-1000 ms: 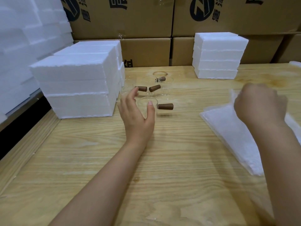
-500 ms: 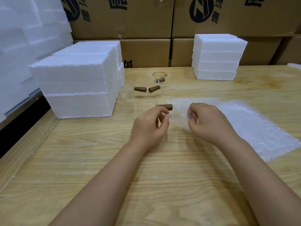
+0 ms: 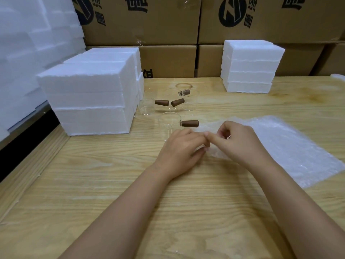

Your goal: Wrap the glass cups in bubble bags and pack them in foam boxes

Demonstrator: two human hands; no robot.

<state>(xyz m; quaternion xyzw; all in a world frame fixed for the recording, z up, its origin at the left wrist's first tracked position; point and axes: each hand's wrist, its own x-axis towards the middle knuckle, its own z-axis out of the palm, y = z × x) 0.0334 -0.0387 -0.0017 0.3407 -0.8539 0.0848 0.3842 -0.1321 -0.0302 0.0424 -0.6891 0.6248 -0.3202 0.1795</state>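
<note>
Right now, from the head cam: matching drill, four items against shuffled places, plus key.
1 nearest clear glass cup with brown wooden handle
2 translucent bubble bag
3 large white foam box stack
4 small white foam box stack

a back right
b left side
c pinched by left hand and right hand
d just beyond left hand

Pairs: 1-d, 2-c, 3-b, 4-a

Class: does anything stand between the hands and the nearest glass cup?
Nothing visible. The clear glass cup with a brown handle stands just beyond the left hand, which with the right hand pinches the white bubble bag.
</note>
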